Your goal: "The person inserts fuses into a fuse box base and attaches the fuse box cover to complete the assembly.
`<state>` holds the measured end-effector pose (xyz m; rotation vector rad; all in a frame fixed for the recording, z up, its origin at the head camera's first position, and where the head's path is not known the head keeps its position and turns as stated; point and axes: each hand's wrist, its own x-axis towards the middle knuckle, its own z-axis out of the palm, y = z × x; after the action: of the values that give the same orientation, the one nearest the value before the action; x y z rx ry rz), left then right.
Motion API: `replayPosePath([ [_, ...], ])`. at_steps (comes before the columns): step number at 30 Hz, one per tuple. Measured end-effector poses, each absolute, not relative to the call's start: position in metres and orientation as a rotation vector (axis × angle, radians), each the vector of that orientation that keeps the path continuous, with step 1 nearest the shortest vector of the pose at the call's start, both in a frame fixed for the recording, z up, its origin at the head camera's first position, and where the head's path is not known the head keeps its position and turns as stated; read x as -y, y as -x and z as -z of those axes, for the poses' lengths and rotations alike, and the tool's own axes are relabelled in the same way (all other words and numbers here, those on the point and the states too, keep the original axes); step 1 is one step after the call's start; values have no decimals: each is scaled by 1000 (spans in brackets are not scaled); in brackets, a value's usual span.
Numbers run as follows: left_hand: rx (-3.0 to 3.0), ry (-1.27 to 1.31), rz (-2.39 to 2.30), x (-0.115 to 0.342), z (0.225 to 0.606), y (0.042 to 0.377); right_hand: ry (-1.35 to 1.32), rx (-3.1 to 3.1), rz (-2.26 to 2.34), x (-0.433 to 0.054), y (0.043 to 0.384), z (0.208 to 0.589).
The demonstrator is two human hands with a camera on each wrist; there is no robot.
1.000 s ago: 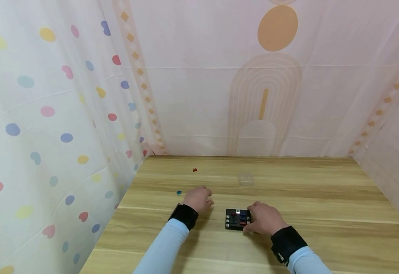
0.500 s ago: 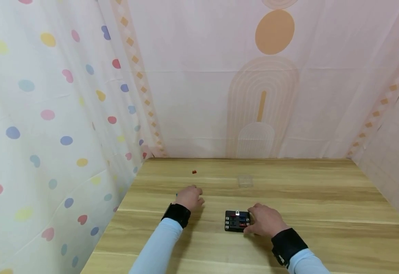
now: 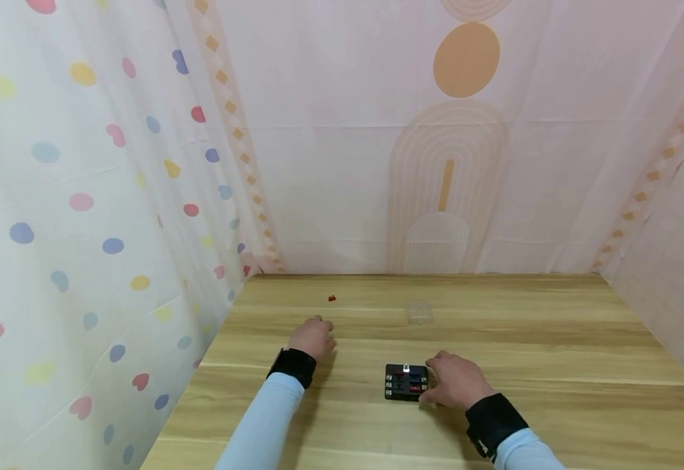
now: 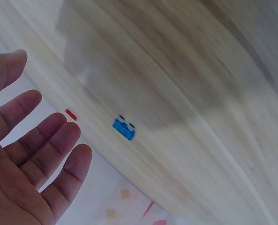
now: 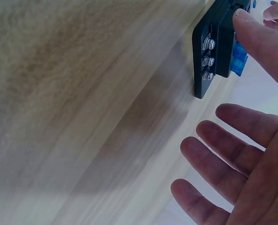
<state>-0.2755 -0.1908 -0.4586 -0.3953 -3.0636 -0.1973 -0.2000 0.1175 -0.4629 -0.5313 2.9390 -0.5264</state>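
My left hand (image 3: 312,337) hovers over the left of the table, its fingers loosely extended and holding nothing. A small blue blade fuse (image 4: 123,129) lies on the wood near those fingertips; the hand hides it in the head view. Beyond that hand lies a small red fuse (image 3: 332,297). A black fuse box (image 3: 397,390) with metal screw terminals, fitted with red and blue fuses, rests flat on the table. My right hand (image 3: 458,380) is at the box's right side, thumb against or just over it. Its other fingers are spread and fairly straight in the right wrist view.
A clear plastic cover (image 3: 419,312) lies on the wooden table (image 3: 553,339) behind the fuse box. Patterned curtains stand along the table's back and left edges.
My left hand has moved left, from beside the blue fuse to over it, covering it in the head view. My right hand stays at the fuse box. The head view has tilted slightly upward.
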Motion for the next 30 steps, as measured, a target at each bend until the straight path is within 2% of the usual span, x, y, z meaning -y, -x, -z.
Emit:
replayPosePath([
  [30,3075,223,150,222,466,291,499,-2939,543,-118,198,461],
])
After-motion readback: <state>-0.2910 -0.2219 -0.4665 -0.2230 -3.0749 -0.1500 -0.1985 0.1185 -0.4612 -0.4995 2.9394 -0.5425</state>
